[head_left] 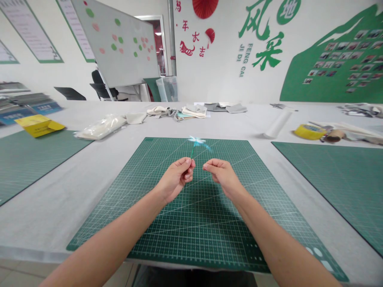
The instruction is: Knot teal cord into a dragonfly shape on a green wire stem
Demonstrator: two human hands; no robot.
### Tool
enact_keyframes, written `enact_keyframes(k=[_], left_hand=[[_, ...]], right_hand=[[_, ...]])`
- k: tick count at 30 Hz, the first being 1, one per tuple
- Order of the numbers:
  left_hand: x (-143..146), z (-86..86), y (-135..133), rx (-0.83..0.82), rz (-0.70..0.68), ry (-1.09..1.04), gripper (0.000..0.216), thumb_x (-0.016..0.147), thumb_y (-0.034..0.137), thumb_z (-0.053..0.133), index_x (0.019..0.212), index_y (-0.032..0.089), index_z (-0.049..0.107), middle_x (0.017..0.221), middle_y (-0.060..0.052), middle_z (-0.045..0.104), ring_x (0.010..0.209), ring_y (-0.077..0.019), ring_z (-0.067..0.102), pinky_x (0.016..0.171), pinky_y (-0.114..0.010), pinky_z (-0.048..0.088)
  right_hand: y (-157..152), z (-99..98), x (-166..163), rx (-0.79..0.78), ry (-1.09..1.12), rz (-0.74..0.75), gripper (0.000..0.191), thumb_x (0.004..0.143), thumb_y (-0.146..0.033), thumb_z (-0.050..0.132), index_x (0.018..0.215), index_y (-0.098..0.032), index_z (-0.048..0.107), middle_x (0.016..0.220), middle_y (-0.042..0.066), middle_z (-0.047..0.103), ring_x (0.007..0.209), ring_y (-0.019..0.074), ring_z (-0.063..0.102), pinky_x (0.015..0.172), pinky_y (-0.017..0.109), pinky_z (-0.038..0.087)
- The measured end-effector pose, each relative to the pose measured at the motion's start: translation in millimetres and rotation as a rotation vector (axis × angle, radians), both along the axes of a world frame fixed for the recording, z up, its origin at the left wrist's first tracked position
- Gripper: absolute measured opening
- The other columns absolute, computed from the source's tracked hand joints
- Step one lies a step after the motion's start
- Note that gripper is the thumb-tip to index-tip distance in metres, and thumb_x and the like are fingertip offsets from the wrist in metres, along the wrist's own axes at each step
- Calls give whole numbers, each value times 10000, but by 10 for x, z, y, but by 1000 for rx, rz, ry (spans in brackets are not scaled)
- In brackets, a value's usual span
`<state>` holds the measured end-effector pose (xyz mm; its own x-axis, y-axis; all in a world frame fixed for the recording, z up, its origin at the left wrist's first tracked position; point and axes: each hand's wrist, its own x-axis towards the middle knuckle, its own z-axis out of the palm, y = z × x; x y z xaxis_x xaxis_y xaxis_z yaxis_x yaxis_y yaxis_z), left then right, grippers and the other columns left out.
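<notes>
Pinched upright between the thumb and fingers of my left hand (177,177) is the thin green stem of a small artificial flower (196,140). Its head has white and light-blue petals, blurred, with a pale blue bit hanging to the right. My right hand (222,173) is a short way to the right, apart from the stem, thumb and fingertips pressed together; whatever may be between them is too small to make out. Both hands are above a green gridded cutting mat (185,235), the flower head near its far edge.
More cutting mats lie left (36,163) and right (338,179) on the grey table (119,153). Farther back are a yellow box (40,125), a clear plastic bag (103,126), fabric pieces (191,111), a white roll (279,122) and yellow tape (309,131).
</notes>
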<state>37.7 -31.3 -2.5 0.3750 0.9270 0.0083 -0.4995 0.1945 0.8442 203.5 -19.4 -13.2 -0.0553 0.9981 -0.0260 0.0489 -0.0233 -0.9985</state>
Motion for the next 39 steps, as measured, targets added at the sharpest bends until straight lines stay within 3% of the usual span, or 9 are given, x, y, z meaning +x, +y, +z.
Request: enact_keyframes(k=[12,31,36,39], left_hand=[[-3,7,-1,-1,9,-8,192,850,295,586,773,119,593,685,18,426,528,-38,358,493,-165,314],[-22,46,-5,34,17,-17,192,857,289,573,776,117,596,651,22,414,526,-41,359,493,-164,307],[-53,43,13,41,36,-31,171,855,276,577,814,113,610,666,20,417,524,-36,352,481,-158,292],[-65,46,19,55,42,-29,172,862,268,566,802,112,605,662,21,410,521,-34,343,471,-156,276]], right_hand=[[237,-196,305,136,-444,-133,197,697,-332,567,574,-181,597,546,-27,529,531,110,429,578,260,343],[270,-103,530,96,-1061,-308,244,776,-293,473,599,-210,619,588,24,604,547,154,510,516,267,279],[287,-152,579,53,-1118,-342,252,800,-294,467,699,-221,686,706,70,676,656,202,590,555,280,337],[283,-174,593,128,-1067,-343,284,832,-271,440,837,-235,722,911,83,700,821,226,615,657,302,408]])
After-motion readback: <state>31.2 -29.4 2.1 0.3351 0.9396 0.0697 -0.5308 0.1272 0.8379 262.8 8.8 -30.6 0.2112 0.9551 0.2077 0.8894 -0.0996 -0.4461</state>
